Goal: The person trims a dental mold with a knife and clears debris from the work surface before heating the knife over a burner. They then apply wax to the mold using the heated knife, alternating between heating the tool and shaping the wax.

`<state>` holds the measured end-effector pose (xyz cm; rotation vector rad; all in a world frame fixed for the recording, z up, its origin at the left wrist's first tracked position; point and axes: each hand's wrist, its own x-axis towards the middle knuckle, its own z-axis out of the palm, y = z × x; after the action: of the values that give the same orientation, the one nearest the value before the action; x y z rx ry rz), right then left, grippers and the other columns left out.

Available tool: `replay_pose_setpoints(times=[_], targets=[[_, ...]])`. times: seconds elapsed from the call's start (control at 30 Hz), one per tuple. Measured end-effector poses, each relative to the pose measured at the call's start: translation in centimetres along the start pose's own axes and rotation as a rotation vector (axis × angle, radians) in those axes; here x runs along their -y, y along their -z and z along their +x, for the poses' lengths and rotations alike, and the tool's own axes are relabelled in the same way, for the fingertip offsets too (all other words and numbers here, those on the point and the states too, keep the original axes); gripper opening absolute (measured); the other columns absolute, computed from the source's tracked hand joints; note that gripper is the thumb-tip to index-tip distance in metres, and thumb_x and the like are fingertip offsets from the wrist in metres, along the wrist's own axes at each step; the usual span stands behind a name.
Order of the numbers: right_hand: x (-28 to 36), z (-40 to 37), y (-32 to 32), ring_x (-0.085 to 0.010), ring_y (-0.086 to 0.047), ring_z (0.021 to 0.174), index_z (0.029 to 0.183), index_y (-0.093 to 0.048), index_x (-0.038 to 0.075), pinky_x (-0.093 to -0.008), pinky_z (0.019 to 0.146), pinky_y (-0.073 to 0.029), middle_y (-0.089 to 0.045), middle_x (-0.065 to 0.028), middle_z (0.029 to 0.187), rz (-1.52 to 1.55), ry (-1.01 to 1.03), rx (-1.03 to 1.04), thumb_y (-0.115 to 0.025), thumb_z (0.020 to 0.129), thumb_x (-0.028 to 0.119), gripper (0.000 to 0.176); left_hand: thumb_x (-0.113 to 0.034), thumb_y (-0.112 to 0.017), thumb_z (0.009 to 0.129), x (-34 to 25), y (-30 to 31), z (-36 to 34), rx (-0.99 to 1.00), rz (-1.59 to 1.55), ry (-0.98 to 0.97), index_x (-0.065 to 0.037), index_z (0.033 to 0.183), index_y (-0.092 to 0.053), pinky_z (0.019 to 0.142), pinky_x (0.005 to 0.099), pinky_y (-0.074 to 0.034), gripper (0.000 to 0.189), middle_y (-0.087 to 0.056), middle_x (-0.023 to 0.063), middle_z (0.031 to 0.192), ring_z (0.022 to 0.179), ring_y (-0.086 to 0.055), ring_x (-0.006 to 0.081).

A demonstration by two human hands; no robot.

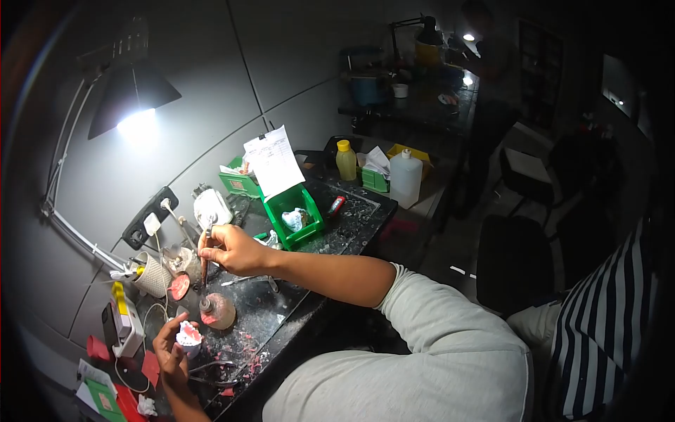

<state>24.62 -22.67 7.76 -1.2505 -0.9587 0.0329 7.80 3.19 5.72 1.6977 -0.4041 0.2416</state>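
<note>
My left hand (171,352) is closed around a white dental cast (188,336) with pink wax on it, low at the left of the bench. In my right hand (235,250) is a slim, brown-handled wax tool (204,273), pinched between thumb and fingers and pointing down. Its lower end is right by the neck of a round glass spirit burner (219,313) that stands on the bench. Behind the tool lies a round pink piece (180,286). Pink wax scraps (242,355) and metal instruments (214,373) lie right of the cast.
A lit lamp (137,112) hangs over the dark bench. A green bin (313,228) with a clipped paper (274,162) stands beyond my right hand. Yellow (346,162) and white (406,179) bottles are farther back. A woven cup (151,276) is by the wall. Another person (485,63) stands at a far table.
</note>
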Motion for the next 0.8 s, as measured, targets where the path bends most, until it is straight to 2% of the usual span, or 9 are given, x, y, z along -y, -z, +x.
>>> replay_pose_setpoints(times=[0.17, 0.23, 0.27, 0.3, 0.33, 0.43, 0.47, 0.5, 0.8], targets=[[-1.2, 0.3, 0.1, -0.0096, -0.062, 0.084, 0.097, -0.065, 0.0, -0.0286, 0.077, -0.051, -0.07, -0.0047, 0.087, -0.099, 0.065, -0.055, -0.062, 0.1, 0.007, 0.009, -0.056, -0.079, 0.081, 1.0, 0.9, 0.1, 0.023, -0.039, -0.001, 0.014, 0.134, -0.056, 0.099, 0.0376, -0.05, 0.091, -0.068, 0.02, 0.116, 0.111, -0.066, 0.0259], [-1.2, 0.2, 0.1, -0.0088, -0.062, 0.08, 0.097, -0.067, 0.0, -0.0287, 0.07, -0.051, -0.07, -0.0038, 0.086, -0.173, 0.105, -0.107, -0.064, 0.099, 0.009, 0.01, -0.056, -0.079, 0.081, 0.3, 0.6, 0.2, 0.038, -0.047, 0.023, 0.014, 0.135, -0.055, 0.102, 0.0385, -0.048, 0.092, -0.067, 0.0215, 0.123, 0.115, -0.065, 0.0266], [-0.4, 0.1, 0.2, -0.0086, -0.06, 0.072, 0.097, -0.069, 0.0, -0.0278, 0.063, -0.049, -0.07, -0.0025, 0.083, -0.14, 0.014, -0.075, -0.065, 0.099, 0.011, 0.012, -0.054, -0.079, 0.081, 0.3, 0.6, 0.2, 0.039, -0.049, 0.014, 0.013, 0.135, -0.056, 0.107, 0.0397, -0.044, 0.09, -0.065, 0.0217, 0.129, 0.121, -0.062, 0.0269], [1.4, -0.1, 0.3, -0.0129, -0.067, 0.084, 0.097, -0.067, -0.002, -0.0324, 0.076, -0.055, -0.072, -0.0082, 0.087, -0.229, 0.0, -0.027, -0.062, 0.1, 0.009, 0.012, -0.051, -0.079, 0.082, 0.8, 0.9, 0.1, 0.038, -0.056, -0.009, 0.012, 0.135, -0.056, 0.111, 0.04, -0.039, 0.086, -0.062, 0.0208, 0.133, 0.126, -0.058, 0.0262], [1.2, -0.2, 0.1, -0.0143, -0.067, 0.082, 0.096, -0.067, -0.001, -0.0323, 0.076, -0.054, -0.072, -0.0074, 0.084, -0.162, -0.053, -0.057, -0.062, 0.1, 0.01, 0.014, -0.047, -0.078, 0.083, 0.5, 0.9, 0.1, 0.065, -0.072, 0.016, 0.011, 0.136, -0.057, 0.112, 0.0394, -0.038, 0.081, -0.062, 0.0195, 0.135, 0.128, -0.056, 0.0248], [0.6, -0.3, 0.1, -0.0063, -0.055, 0.058, 0.098, -0.064, 0.002, -0.0236, 0.052, -0.044, -0.072, -0.0066, 0.086, -0.032, -0.107, -0.059, -0.061, 0.103, 0.011, 0.011, -0.038, -0.076, 0.086, 0.1, 0.9, 0.0, 0.089, -0.105, 0.006, 0.007, 0.139, -0.056, 0.107, 0.0348, -0.041, 0.072, -0.064, 0.0135, 0.13, 0.122, -0.058, 0.0201], [0.3, -0.3, 0.0, -0.0045, -0.052, 0.055, 0.1, -0.063, 0.002, -0.0221, 0.048, -0.041, -0.071, -0.0064, 0.087, 0.01, -0.104, -0.056, -0.06, 0.103, 0.011, 0.01, -0.047, -0.074, 0.086, 0.0, 0.9, 0.0, 0.075, -0.031, 0.003, 0.01, 0.136, -0.057, 0.111, 0.04, -0.04, 0.077, -0.064, 0.0198, 0.13, 0.125, -0.059, 0.0259], [0.2, -0.4, -0.1, -0.0027, -0.048, 0.052, 0.102, -0.062, 0.002, -0.0205, 0.045, -0.037, -0.071, -0.0062, 0.087, 0.042, -0.099, -0.061, -0.06, 0.104, 0.01, 0.008, -0.045, -0.074, 0.086, -0.1, 1.1, -0.1, 0.063, 0.012, 0.023, 0.009, 0.135, -0.059, 0.114, 0.0402, -0.035, 0.074, -0.063, 0.0186, 0.131, 0.127, -0.056, 0.0262], [1.0, -0.5, -0.4, -0.0014, -0.044, 0.054, 0.105, -0.062, 0.002, -0.0192, 0.047, -0.034, -0.066, -0.0016, 0.084, 0.013, -0.077, -0.048, -0.059, 0.104, 0.007, 0.006, -0.047, -0.074, 0.086, -0.2, 1.1, -0.1, 0.041, 0.053, 0.02, 0.003, 0.133, -0.063, 0.114, 0.0427, -0.034, 0.069, -0.059, 0.0156, 0.134, 0.13, -0.052, 0.0256]])
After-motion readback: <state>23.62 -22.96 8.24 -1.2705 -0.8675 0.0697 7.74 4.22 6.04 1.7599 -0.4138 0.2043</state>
